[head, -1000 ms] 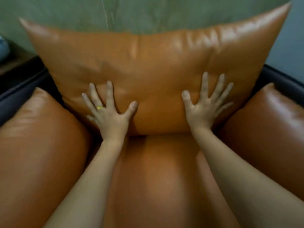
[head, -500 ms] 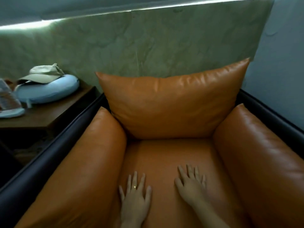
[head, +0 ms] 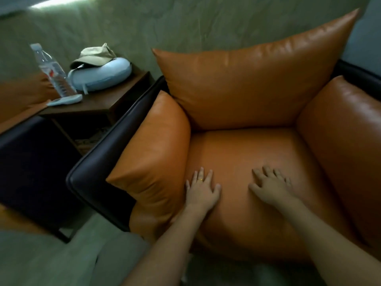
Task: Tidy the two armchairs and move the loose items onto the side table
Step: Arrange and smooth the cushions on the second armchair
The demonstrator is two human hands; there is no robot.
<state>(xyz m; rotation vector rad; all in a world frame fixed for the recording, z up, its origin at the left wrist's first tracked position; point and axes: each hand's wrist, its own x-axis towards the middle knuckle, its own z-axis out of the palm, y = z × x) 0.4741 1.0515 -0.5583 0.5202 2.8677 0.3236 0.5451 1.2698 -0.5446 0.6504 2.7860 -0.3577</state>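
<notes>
- Nothing is grasped: the left hand point(head: 201, 191) and right hand point(head: 271, 185) are laid flat, fingers spread, on the armchair's seat cushion point(head: 257, 162).
- A bottle point(head: 54, 73), cap point(head: 95, 55) and neck pillow point(head: 101, 76) are seen on the side table point(head: 115, 100).

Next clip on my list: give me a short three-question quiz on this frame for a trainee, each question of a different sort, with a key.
1. True or false: both hands lie flat and open on the seat cushion.
2. Multiple choice: what does the cap rest on? A) the back cushion B) the blue neck pillow C) the floor
3. Fill in: the water bottle stands upright on the ____.

Key
1. True: the left hand and right hand press palm-down on the seat, holding nothing.
2. B: it sits on the blue neck pillow.
3. Side table, left of the armchair.
</notes>
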